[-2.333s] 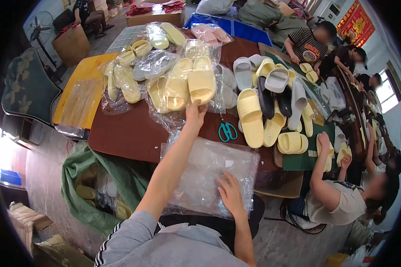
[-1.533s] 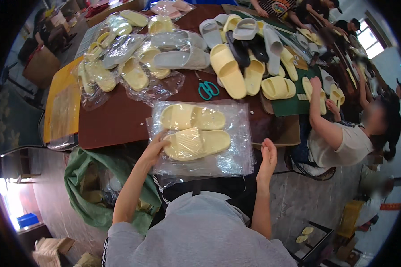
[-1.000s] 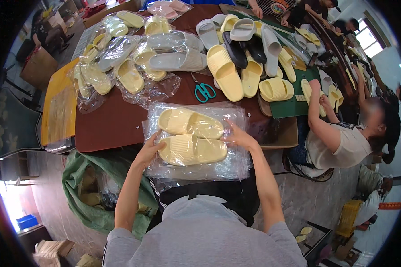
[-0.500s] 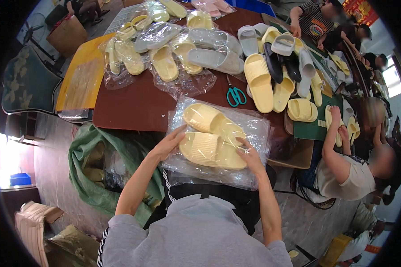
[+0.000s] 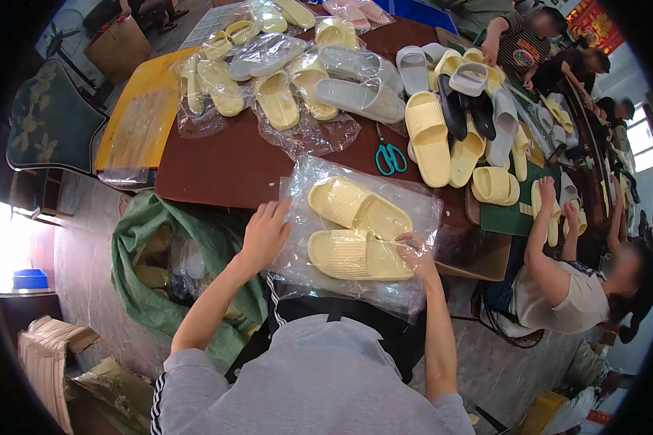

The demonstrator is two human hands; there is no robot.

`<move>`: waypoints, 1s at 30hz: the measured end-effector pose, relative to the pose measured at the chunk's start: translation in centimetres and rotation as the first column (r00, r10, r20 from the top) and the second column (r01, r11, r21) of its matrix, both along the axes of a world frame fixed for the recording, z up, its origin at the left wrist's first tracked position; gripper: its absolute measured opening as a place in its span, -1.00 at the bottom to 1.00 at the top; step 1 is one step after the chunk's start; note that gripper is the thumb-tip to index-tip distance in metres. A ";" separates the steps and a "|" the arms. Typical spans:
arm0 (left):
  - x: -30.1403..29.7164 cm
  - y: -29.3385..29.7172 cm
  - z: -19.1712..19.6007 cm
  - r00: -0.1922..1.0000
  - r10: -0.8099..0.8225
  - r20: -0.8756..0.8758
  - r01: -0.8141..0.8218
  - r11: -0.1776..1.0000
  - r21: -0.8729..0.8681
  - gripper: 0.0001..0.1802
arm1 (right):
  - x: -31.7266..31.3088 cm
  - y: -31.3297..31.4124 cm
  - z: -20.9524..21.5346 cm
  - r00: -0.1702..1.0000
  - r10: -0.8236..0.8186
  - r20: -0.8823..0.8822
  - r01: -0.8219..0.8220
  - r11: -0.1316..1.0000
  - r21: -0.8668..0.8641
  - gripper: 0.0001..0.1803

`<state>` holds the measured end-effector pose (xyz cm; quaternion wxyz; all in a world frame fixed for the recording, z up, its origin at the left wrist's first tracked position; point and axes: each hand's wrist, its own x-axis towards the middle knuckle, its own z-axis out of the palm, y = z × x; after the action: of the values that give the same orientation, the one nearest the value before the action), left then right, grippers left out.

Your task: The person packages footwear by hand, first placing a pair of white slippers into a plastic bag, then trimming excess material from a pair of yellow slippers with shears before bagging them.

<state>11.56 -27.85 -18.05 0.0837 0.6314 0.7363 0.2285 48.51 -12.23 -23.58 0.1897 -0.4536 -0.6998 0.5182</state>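
A pair of pale yellow slippers [image 5: 359, 255] with ribbed straps lies side by side, toes to the left, on clear plastic bags [image 5: 297, 279] over my lap at the table's edge. Whether a layer of film also covers them I cannot tell. My right hand [image 5: 419, 259] grips the heel end of the nearer slipper, thumb and fingertips on its footbed. Beside the bags' left edge is my left hand [image 5: 265, 238], its fingers apart and slightly bent, off the slippers. Teal-handled scissors [image 5: 391, 158] rest on the table beyond the bags.
The brown table [image 5: 218, 170] carries bagged yellow and grey slippers [image 5: 276, 98] at the back and loose yellow, grey and black slippers [image 5: 428, 138] at right. A green sack [image 5: 134, 239] stands at lower left. A co-worker [image 5: 566, 290] handles slippers on the right.
My left hand has let go of the slippers' toe end and moved left to the bags' edge. The slippers have shifted slightly right and nearer, their toes now further from my left hand.
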 end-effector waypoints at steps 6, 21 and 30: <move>1.0 5.3 -7.0 0.970 -0.060 0.238 0.057 0.998 0.018 -0.39 | -1.7 -0.2 1.6 0.994 0.056 -0.089 -0.068 0.989 -0.128 -0.55; 2.6 5.4 -9.4 0.993 0.014 -0.113 -0.014 1.000 -0.005 -0.18 | 19.3 -5.8 8.2 0.835 -0.544 -0.083 0.550 0.824 0.138 -0.78; 2.9 5.2 -5.3 0.977 -0.075 -0.201 0.079 0.997 0.010 -0.26 | 14.1 2.1 9.3 0.500 -0.758 -0.419 0.810 0.580 -0.083 -0.67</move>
<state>14.49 -22.64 -23.35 0.0122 0.6800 0.7138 0.1670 62.57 -10.16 -14.27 0.5743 -0.5888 -0.3910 0.4130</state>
